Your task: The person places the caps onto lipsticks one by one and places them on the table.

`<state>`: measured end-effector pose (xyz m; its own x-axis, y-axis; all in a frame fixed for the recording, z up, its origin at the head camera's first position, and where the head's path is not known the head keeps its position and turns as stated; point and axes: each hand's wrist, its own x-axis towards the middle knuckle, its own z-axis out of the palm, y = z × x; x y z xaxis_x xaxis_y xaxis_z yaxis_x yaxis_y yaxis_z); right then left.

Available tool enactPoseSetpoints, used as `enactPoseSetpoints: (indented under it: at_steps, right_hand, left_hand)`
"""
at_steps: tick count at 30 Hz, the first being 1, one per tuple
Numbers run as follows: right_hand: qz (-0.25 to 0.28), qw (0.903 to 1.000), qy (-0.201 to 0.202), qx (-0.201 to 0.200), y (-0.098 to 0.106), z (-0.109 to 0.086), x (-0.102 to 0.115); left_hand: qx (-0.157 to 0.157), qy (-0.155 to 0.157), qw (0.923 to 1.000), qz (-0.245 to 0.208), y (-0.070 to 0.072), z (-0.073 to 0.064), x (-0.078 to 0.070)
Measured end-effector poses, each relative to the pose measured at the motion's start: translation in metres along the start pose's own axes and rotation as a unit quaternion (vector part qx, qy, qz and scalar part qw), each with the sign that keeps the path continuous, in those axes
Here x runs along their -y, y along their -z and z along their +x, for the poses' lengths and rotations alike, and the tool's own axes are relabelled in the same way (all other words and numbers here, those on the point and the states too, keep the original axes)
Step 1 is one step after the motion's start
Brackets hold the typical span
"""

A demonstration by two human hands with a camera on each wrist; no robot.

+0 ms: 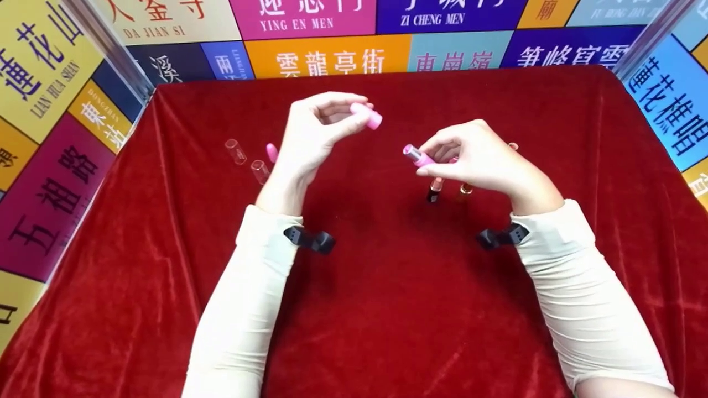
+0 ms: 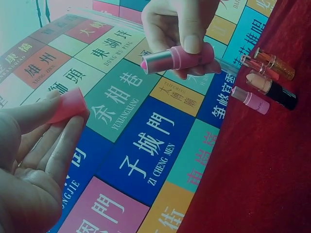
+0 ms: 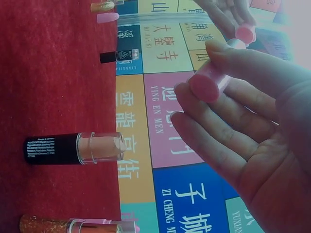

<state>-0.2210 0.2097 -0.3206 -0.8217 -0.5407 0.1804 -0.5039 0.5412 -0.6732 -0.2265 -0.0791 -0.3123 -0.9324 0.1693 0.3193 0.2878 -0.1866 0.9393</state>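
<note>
My left hand (image 1: 312, 130) pinches a pink lipstick cap (image 1: 367, 116) between thumb and fingers, above the cloth. Opposite it, my right hand (image 1: 481, 157) grips the pink base of an uncapped lipstick (image 2: 177, 58). That lipstick has a silver collar, and a bit of pink shows at its end. Cap and lipstick are held apart, with a gap between the two hands. Below the right hand stand a black lipstick (image 3: 53, 148) with a peach-coloured bullet and a gold glitter lipstick (image 3: 46, 225). A smaller pink lipstick (image 2: 250, 100) stands beside the black one.
Red velvet cloth (image 1: 359, 287) covers the table. To the left of my left wrist lie two clear caps (image 1: 235, 152), with a pink piece (image 1: 271, 152) partly hidden by the hand. Panels (image 1: 332, 55) with place names border the back and sides.
</note>
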Motion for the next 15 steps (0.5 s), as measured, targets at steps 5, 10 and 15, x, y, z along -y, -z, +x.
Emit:
enactPoseSetpoints:
  at_steps: [5,10,15]
  right_hand:
    - [-0.003,1.0000,-0.002,-0.001,0.001,-0.001,0.001]
    - [-0.013,0.9999,0.000,-0.003,0.000,0.001,0.002]
    - [-0.018,0.9998,0.004,-0.003,-0.001,0.002,0.002]
  left_hand:
    - [0.008,-0.001,1.0000,0.004,-0.002,-0.001,0.003]
    - [0.024,0.009,0.9996,0.013,-0.007,-0.001,0.006]
    - [0.055,-0.003,0.9981,0.030,-0.013,-0.004,0.009]
